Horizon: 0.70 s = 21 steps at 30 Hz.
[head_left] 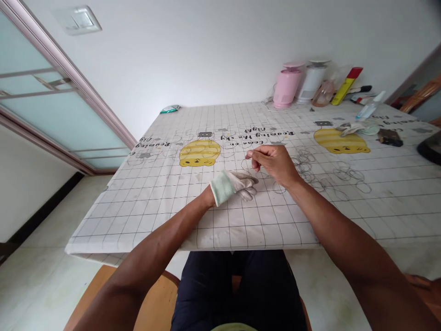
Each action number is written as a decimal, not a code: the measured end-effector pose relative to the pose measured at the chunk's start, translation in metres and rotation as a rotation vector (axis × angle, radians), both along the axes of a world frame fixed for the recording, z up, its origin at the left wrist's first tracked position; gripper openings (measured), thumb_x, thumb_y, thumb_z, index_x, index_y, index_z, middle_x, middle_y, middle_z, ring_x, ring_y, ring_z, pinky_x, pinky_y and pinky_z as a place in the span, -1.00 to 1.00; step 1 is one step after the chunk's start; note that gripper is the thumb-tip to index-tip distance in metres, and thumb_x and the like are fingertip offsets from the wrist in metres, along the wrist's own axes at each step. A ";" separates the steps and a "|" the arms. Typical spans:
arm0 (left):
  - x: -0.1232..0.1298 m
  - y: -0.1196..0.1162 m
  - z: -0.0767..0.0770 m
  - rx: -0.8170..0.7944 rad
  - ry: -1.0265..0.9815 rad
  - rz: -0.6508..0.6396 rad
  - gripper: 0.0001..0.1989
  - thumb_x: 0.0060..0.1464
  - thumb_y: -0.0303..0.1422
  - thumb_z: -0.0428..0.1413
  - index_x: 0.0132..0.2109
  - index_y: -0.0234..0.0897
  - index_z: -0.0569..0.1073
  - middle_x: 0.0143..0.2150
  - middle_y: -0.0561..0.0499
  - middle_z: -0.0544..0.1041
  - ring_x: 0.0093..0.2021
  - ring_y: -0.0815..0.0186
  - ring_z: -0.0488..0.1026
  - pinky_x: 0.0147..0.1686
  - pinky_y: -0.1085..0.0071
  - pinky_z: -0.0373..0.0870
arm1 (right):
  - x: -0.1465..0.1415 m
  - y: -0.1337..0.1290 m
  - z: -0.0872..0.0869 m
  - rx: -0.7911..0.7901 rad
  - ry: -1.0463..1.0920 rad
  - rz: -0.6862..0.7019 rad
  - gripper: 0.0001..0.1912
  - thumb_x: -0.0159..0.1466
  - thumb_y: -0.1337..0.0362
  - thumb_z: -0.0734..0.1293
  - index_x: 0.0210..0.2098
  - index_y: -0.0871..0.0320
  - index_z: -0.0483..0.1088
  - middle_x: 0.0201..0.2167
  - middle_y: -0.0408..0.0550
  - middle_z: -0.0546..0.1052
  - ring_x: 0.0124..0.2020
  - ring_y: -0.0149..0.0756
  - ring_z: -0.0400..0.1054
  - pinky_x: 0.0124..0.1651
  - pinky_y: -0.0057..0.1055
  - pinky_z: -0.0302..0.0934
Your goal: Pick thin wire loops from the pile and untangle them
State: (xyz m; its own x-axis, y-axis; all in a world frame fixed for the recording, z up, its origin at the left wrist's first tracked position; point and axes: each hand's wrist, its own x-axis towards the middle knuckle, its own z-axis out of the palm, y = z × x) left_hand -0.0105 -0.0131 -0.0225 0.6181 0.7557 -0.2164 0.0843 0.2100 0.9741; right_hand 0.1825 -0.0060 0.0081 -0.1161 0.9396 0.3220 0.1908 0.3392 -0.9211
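Bracing the gloved left hand (238, 185), grip indeterminable, near the tabletop's front edge (251, 241) should steady the right hand (274, 164), fingertips together beside thin loops (305, 166).

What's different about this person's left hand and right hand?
The left hand wears a pale glove; the right hand is bare. The left hand's fingers stretch out loosely; the right hand's are curled. Both are over the tablecloth.

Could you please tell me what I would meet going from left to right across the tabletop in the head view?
Green packet → gloved left hand → bare right hand → white cylindrical device → yellow canister with red cap → dark block.
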 end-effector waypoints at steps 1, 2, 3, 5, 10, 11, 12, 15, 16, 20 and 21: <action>0.001 -0.001 0.002 -0.020 0.008 0.024 -0.66 0.25 -0.27 0.28 0.06 -0.43 0.61 -0.24 -0.18 0.69 -0.38 0.25 0.63 -0.21 0.23 0.58 | 0.000 0.000 0.000 -0.016 0.017 0.018 -0.53 0.31 -0.16 0.45 -0.37 0.14 0.59 -0.47 -0.04 0.56 -0.49 -0.34 0.38 -0.44 -0.37 0.29; 0.002 -0.002 0.003 -0.035 0.020 0.056 -0.68 0.27 -0.28 0.26 0.05 -0.43 0.61 -0.27 -0.16 0.69 -0.40 0.26 0.63 -0.25 0.26 0.57 | 0.001 0.001 -0.001 -0.032 0.039 0.033 -0.49 0.32 -0.21 0.42 -0.33 0.14 0.60 -0.43 -0.02 0.58 -0.45 -0.31 0.41 -0.41 -0.37 0.32; 0.003 -0.002 0.005 -0.046 0.030 0.089 -0.71 0.29 -0.30 0.24 0.05 -0.43 0.61 -0.30 -0.15 0.68 -0.42 0.26 0.63 -0.29 0.28 0.57 | 0.001 0.002 -0.001 -0.049 0.064 0.042 -0.45 0.32 -0.26 0.39 -0.29 0.14 0.60 -0.39 0.01 0.60 -0.41 -0.28 0.44 -0.38 -0.35 0.36; 0.005 -0.001 0.009 -0.051 0.044 0.149 -0.74 0.31 -0.32 0.21 0.03 -0.42 0.61 -0.34 -0.12 0.68 -0.44 0.27 0.62 -0.33 0.32 0.56 | 0.002 0.005 -0.003 -0.084 0.114 0.045 -0.37 0.30 -0.34 0.36 -0.24 0.14 0.61 -0.34 0.06 0.61 -0.35 -0.23 0.48 -0.33 -0.33 0.40; 0.007 -0.002 0.018 -0.017 0.081 0.265 -0.82 0.33 -0.36 0.17 -0.07 -0.38 0.61 -0.36 -0.08 0.67 -0.47 0.29 0.62 -0.36 0.35 0.57 | 0.004 0.010 -0.008 -0.217 0.143 0.110 -0.35 0.28 -0.34 0.38 -0.27 0.17 0.62 -0.35 0.09 0.61 -0.34 -0.21 0.50 -0.31 -0.32 0.41; 0.007 -0.003 0.019 -0.009 0.079 0.277 -0.83 0.34 -0.36 0.15 -0.09 -0.38 0.61 -0.36 -0.09 0.67 -0.46 0.28 0.62 -0.35 0.34 0.58 | 0.004 0.010 -0.008 -0.232 0.129 0.132 -0.39 0.28 -0.30 0.40 -0.27 0.17 0.63 -0.34 0.09 0.62 -0.32 -0.21 0.50 -0.30 -0.32 0.41; 0.007 -0.003 0.020 -0.003 0.074 0.284 -0.82 0.35 -0.36 0.14 -0.11 -0.38 0.60 -0.35 -0.09 0.67 -0.45 0.27 0.63 -0.34 0.34 0.58 | 0.004 0.009 -0.009 -0.238 0.116 0.152 -0.44 0.28 -0.26 0.44 -0.27 0.17 0.63 -0.32 0.08 0.62 -0.30 -0.21 0.51 -0.29 -0.33 0.41; 0.006 -0.002 0.018 0.013 0.067 0.269 -0.79 0.37 -0.34 0.10 -0.15 -0.37 0.59 -0.34 -0.10 0.67 -0.41 0.26 0.65 -0.31 0.32 0.59 | 0.002 0.008 -0.010 -0.213 0.069 0.203 -0.60 0.23 -0.09 0.54 -0.25 0.15 0.63 -0.30 0.02 0.63 -0.27 -0.23 0.49 -0.24 -0.32 0.40; 0.006 -0.001 0.016 0.020 0.074 0.258 -0.78 0.37 -0.33 0.10 -0.15 -0.37 0.59 -0.34 -0.10 0.67 -0.41 0.25 0.65 -0.31 0.32 0.59 | 0.002 0.008 -0.011 -0.203 0.052 0.213 -0.64 0.22 -0.05 0.55 -0.24 0.14 0.63 -0.31 0.00 0.63 -0.29 -0.25 0.48 -0.23 -0.32 0.39; 0.004 0.004 0.002 0.085 0.101 0.220 -0.74 0.37 -0.23 0.13 -0.13 -0.33 0.61 -0.31 -0.11 0.68 -0.39 0.25 0.65 -0.34 0.34 0.59 | -0.001 0.008 -0.016 -0.200 -0.005 0.228 -0.72 0.20 0.04 0.56 -0.26 0.12 0.64 -0.36 -0.07 0.62 -0.35 -0.31 0.44 -0.22 -0.32 0.37; 0.004 0.005 -0.001 0.100 0.104 0.208 -0.73 0.36 -0.20 0.14 -0.12 -0.32 0.61 -0.31 -0.10 0.69 -0.39 0.25 0.65 -0.33 0.35 0.59 | -0.002 0.008 -0.017 -0.207 -0.007 0.225 -0.72 0.20 0.04 0.55 -0.27 0.12 0.64 -0.37 -0.08 0.62 -0.35 -0.30 0.45 -0.22 -0.32 0.37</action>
